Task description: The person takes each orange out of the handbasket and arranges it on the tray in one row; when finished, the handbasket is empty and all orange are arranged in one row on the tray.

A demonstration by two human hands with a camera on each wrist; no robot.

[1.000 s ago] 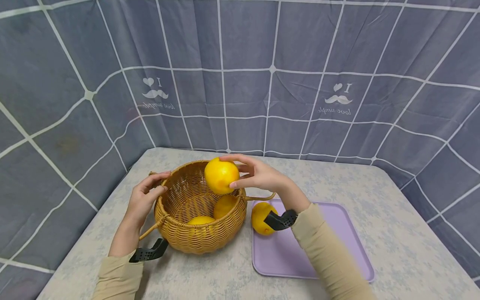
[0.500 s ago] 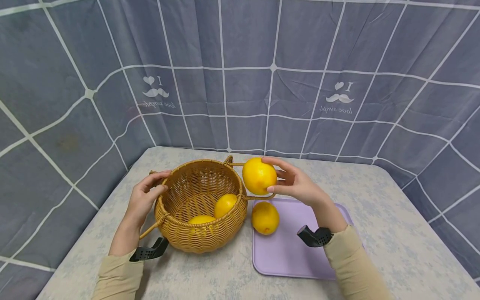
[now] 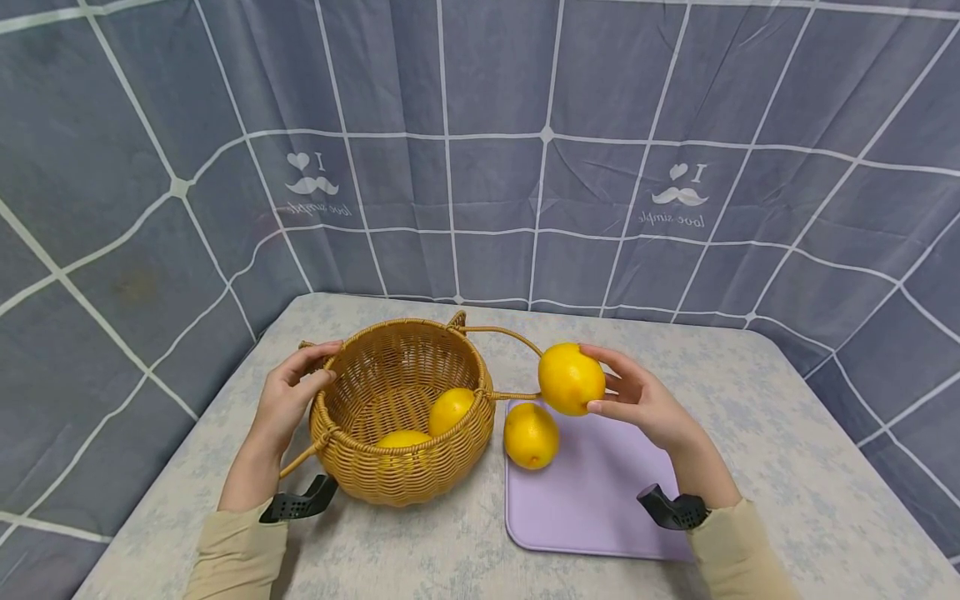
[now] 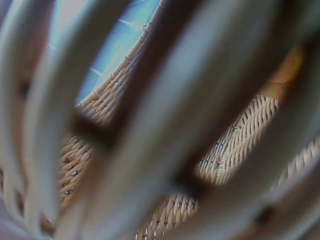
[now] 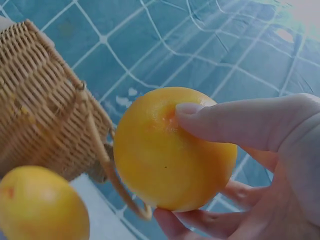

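My left hand (image 3: 292, 392) grips the left rim of a round wicker basket (image 3: 405, 479), which stands on the table. Two plump yellow lemons lie inside it, one lemon (image 3: 452, 410) at the right wall and another lemon (image 3: 403, 439) near the front, partly hidden by the wall. To the basket's right, my right hand (image 3: 645, 400) holds a lemon (image 5: 170, 150) between thumb and fingers, overlapping the end of the basket's handle (image 3: 513, 333) in the head view. Below it, one more lemon (image 3: 531, 436) sits at the left edge of a lilac tray (image 3: 585, 517). Blurred basket strands fill much of the left wrist view.
The tray lies on a pale patterned table (image 3: 405, 554), right of the basket. A second handle (image 3: 300, 458) sticks out at the basket's front left. A grey-blue curtain (image 3: 495, 183) with white grid lines hangs behind the table and along its sides.
My right hand has carried its lemon from over the basket rightward and down, to over the tray's back left corner. The left hand and basket have stayed in place.
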